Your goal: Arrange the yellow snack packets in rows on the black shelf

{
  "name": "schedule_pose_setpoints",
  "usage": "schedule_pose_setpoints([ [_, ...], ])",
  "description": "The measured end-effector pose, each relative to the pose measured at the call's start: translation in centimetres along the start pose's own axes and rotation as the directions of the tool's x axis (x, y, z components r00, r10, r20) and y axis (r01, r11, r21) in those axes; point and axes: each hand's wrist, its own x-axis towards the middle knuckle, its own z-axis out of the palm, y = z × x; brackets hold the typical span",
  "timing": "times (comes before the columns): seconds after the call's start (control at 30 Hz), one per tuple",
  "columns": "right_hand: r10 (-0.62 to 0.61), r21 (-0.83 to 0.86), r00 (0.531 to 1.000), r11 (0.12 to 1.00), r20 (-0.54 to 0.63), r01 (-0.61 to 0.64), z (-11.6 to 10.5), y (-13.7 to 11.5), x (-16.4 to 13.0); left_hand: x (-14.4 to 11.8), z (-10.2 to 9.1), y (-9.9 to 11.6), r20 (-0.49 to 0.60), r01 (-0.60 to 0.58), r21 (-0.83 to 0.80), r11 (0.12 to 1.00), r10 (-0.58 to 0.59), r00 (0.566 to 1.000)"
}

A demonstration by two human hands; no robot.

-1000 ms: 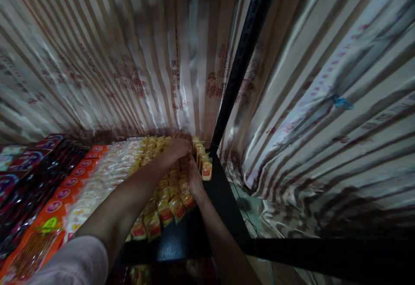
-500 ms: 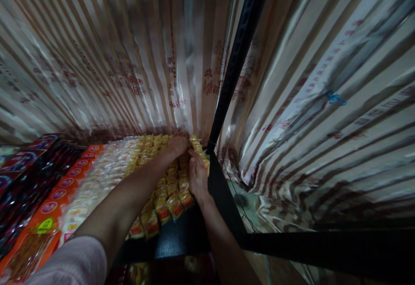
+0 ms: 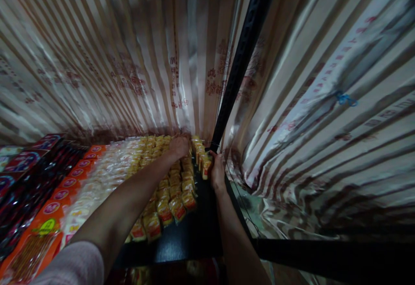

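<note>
Since half a second back, the right hand has slid off the middle rows to the right end of the short row of packets by the black upright post, fingers curled against the nearest one. Left hand is about where it was, at the far end of the yellow packets, knuckles up; can't tell if it's pinching anything.

Those packets are small, yellow on top with a red-orange band below, standing in tight rows on the dark shelf, toward its far right corner. Print on them is too blurry to read. Left of them sit pale clear bags, then orange packs with a round red logo I can't make out. Striped curtain behind has red characters, unreadable.
</note>
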Motion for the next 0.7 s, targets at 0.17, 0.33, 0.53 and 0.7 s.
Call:
schedule_pose_setpoints([
  [0.17,0.019,-0.063,0.995,0.998,0.100,-0.012,0.4,0.3,1.9,0.1,0.2,-0.2,-0.020,-0.017,-0.005,1.000,0.017,1.000],
  [0.33,-0.084,-0.219,0.976,0.967,0.199,0.128,2.1,-0.2,-0.1,0.3,0.3,-0.1,-0.023,0.021,-0.003,1.000,-0.021,1.000],
  [0.53,-0.287,-0.377,0.956,0.881,0.055,0.286,3.6,-0.1,-2.1,0.4,0.4,-0.3,-0.019,-0.008,-0.017,1.000,0.008,1.000],
  [0.7,-0.276,-0.336,0.960,0.910,-0.053,0.243,3.2,0.7,-2.3,0.1,0.3,-0.3,-0.030,-0.006,-0.023,1.000,0.005,1.000],
])
